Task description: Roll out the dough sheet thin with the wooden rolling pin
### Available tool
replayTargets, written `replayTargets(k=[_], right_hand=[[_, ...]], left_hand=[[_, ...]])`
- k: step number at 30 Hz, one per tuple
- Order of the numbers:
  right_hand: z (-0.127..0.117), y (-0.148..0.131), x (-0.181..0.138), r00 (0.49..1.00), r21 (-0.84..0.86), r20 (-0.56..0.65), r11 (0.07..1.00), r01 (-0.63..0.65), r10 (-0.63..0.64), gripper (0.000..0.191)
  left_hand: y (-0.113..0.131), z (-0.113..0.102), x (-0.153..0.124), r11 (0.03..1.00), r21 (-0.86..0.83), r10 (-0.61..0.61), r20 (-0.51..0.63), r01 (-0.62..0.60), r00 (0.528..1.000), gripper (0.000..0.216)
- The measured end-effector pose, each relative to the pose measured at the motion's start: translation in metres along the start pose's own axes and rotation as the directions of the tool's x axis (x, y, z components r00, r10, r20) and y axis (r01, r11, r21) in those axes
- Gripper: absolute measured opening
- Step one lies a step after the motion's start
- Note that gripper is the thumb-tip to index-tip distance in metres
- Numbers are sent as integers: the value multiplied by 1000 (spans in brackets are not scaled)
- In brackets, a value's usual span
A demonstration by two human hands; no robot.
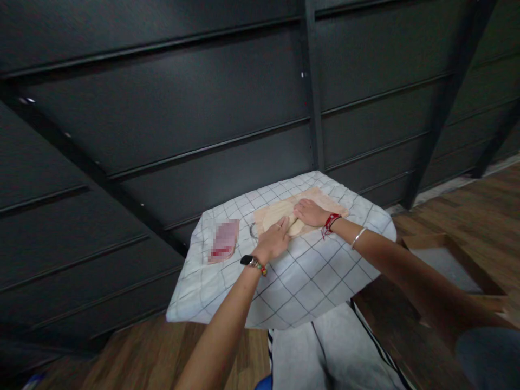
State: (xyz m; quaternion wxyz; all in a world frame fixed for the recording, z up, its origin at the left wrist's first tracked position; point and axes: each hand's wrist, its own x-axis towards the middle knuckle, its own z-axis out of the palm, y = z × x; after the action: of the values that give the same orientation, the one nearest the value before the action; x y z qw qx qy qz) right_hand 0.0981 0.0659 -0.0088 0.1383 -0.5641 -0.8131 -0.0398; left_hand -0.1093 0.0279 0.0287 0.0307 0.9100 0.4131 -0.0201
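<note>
From my end: both hands are on one piece of work. The soft cream-coloured flat piece [271, 218], material unclear, lies on a larger peach-beige sheet [334, 204], mid-to-far side of the counter [300, 295], which is covered in a white cloth with a dark grid. Left grip [274, 241], a bare hand, sits palm down at the near edge with fingers reaching onto the cream piece; can't tell if it's pinching or just pressing. Right grip [311, 212], also bare, rests further right with fingers bent over the sheet and the right end of the cream piece; can't confirm closure there either, fingertips are buried. I read the two-sided contact as keeping the layers from sliding and the raised fold between the hands under control. The sheet probably keeps the cream piece off the cloth. A thin dark curved loop [254, 231] pokes out at the sheet's left end; purpose unclear. The flat pink packet [225, 241], partly pixelated, lies apart on the left, likely parked there to leave the left hand room. An open brown cardboard box [453, 265] with a pale interior sits off to the right, outside the counter edge, so it doesn't crowd the work.
</note>
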Motion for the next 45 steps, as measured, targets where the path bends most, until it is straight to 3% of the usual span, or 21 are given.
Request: replayTargets(k=[7, 10, 13, 15, 19, 23, 27, 39, 45], right_hand=[[-6, 6, -18, 999, 16, -8, 999, 48, -48, 38], [-13, 5, -27, 999, 54, 33, 998, 12, -13, 37], [-20, 2, -28, 994, 94, 107, 994, -49, 39, 39], [-25, 0, -23, 990, 101, 131, 993, -67, 54, 39], [-31, -2, -8, 988, 92, 137, 992, -87, 74, 38], [-27, -3, -4, 987, 86, 134, 991, -104, 92, 39], [-19, 0, -12, 984, 90, 140, 989, -120, 107, 45], [-23, 0, -31, 977, 38, 180, 992, -120, 112, 50], [-30, 0, -38, 973, 25, 207, 994, -107, 100, 51]], left_hand=[[31, 7, -17, 992, 125, 17, -156, 2, 988, 61], [38, 9, -20, 991, 132, 26, -185, -1, 982, 61], [26, 4, -12, 997, 50, 60, -158, -53, 986, 59], [10, -3, -1, 988, -45, 141, -78, -145, 987, 54], [-19, -11, 23, 993, -117, 13, -64, -20, 998, 53], [-24, -5, 33, 993, -118, -17, -37, 13, 999, 56], [-15, 3, 32, 996, -93, 17, -15, -19, 1000, 57], [28, 15, 15, 979, 200, 77, -224, -32, 972, 45], [35, 17, 14, 986, 148, 106, -215, -75, 971, 51]])
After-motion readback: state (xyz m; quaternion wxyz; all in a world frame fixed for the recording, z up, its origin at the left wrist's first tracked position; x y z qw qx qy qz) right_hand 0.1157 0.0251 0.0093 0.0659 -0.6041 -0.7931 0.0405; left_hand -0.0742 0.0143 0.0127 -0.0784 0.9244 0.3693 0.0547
